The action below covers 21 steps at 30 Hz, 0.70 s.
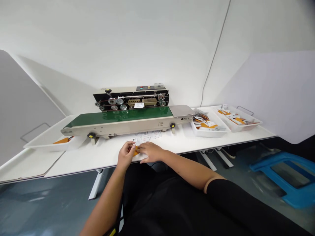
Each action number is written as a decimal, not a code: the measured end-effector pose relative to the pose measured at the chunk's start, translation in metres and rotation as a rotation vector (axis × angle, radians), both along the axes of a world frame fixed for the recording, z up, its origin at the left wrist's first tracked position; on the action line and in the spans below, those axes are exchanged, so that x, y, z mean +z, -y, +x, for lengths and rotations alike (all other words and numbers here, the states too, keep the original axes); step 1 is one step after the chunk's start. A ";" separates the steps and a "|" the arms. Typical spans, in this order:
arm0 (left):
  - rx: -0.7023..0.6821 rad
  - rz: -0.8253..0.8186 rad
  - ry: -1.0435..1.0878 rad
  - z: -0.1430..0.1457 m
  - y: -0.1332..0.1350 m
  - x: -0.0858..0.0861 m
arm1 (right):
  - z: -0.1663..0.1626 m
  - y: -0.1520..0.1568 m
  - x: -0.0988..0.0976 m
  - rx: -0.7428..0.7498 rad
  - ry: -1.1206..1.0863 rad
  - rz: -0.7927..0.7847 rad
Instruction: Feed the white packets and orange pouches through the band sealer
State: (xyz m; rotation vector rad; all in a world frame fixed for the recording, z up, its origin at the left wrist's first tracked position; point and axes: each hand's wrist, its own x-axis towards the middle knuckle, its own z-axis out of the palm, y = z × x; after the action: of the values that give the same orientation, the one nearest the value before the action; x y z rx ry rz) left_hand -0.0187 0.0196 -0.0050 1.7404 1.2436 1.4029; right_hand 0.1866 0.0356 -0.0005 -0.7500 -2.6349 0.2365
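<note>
Left hand (pixel 126 154) is clamped on orange packet (pixel 136 151), touched by right hand (pixel 151 151), grip unclear; green conveyor (pixel 128 116) at 12 o'clock.

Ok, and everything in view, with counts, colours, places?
roller machine: one, beige and black, against wall
card: one, white, machine's front
conveyor: one, green and beige, before machine
table: one, white, beneath
trays: three, white, one left, two right
tray packets: many, orange and white, inside
papers: several, white, under and before conveyor
small piece: one visible, orange, table's edge
partitions: two, pale, left and right
cable: one, grey, on wall
plastic frame: one, blue, floor right
left grip: one, bare, at small piece
right grip: one, bare, over small piece
arms: two, bare, from below
shirt: one, black, bottom centre
</note>
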 end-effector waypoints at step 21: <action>-0.120 0.059 -0.668 0.014 -0.009 0.001 | -0.002 -0.004 -0.004 -0.262 -0.107 -0.041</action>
State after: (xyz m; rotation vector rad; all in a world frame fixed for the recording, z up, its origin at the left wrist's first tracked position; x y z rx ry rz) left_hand -0.0043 0.0285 -0.0041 2.3869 1.3925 0.8079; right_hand 0.1843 0.0393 -0.0047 -1.0552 -2.4065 0.2500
